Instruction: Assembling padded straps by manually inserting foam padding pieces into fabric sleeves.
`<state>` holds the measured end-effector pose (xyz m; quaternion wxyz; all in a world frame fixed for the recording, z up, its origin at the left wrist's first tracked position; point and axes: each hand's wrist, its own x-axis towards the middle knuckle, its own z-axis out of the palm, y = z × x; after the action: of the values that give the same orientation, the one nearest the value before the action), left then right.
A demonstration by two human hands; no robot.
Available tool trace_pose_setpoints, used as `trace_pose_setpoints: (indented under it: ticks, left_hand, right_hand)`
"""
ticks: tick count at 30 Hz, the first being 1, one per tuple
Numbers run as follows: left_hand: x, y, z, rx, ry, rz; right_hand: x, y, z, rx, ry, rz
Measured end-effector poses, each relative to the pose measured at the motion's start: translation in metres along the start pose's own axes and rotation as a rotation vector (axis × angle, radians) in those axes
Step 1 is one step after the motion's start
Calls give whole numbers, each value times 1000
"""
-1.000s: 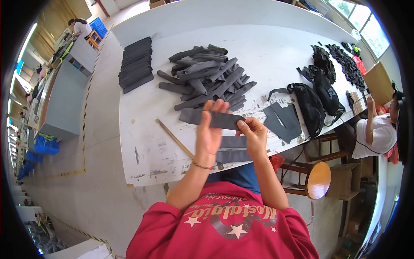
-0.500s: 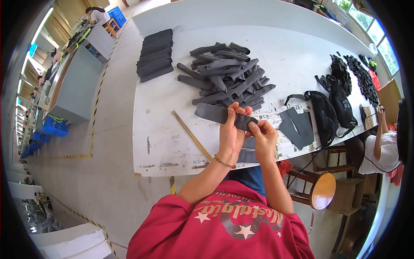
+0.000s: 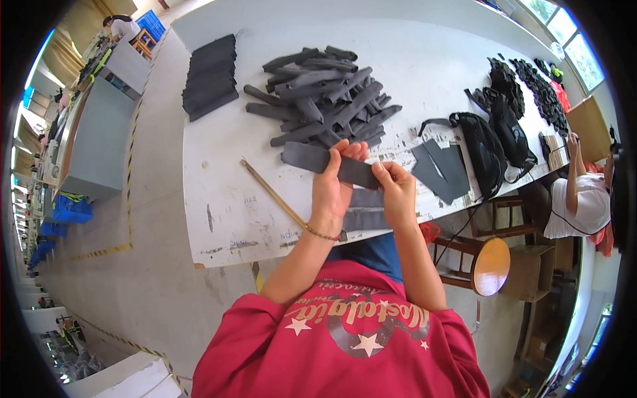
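Note:
A dark grey fabric strip (image 3: 303, 156) is stretched between my two hands above the table's near side. My left hand (image 3: 330, 196) grips its middle, thumb on top and fingers behind. At the strip's right end, my right hand (image 3: 399, 199) pinches it between thumb and fingers. Just beyond lies a heap of rolled dark grey fabric strips (image 3: 332, 96). Flat grey strips (image 3: 363, 220) lie on the tabletop beneath my hands, partly hidden by them. To the left of my left hand rests a thin wooden stick (image 3: 272, 192).
A neat stack of dark strips (image 3: 211, 76) lies on the white table (image 3: 219, 172) at far left. Flat grey panels (image 3: 441, 171) and black bags (image 3: 488, 152) lie right. A round-topped wooden stool (image 3: 491, 266) stands below the edge; a person (image 3: 577, 205) sits far right.
The strip's right end was bent around my right fingers and now extends flatter. My left fingers have spread a little more behind it. The whole view has shifted slightly.

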<state>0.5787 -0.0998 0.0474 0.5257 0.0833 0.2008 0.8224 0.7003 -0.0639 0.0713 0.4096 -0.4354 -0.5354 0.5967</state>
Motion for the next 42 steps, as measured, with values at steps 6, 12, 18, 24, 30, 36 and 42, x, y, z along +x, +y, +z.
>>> trace_pose_setpoints:
  ticks: [6,12,18,24,30,36,42]
  left_hand:
    - [-41,31,-28,614,240,-48]
    - [-80,4,-77,997,169,14]
    - [-76,-9,-73,1585,48,348]
    - [22,28,-65,1307,312,242]
    - [79,15,-72,1416,456,234]
    - [94,9,-84,1522,425,107]
    - [63,14,-53,672,298,-123]
  right_hand:
    - [-11,17,-61,-308,-92,20]
    - [-38,51,-102,-590,-6,29]
    - [-47,88,-104,-903,125,-234]
    - [4,66,-141,-984,247,-410]
    - [44,72,-162,-1571,53,-571]
    - [51,85,-165,-1839,-255,-633]
    - [57,59,-179,-1404,-146,-579]
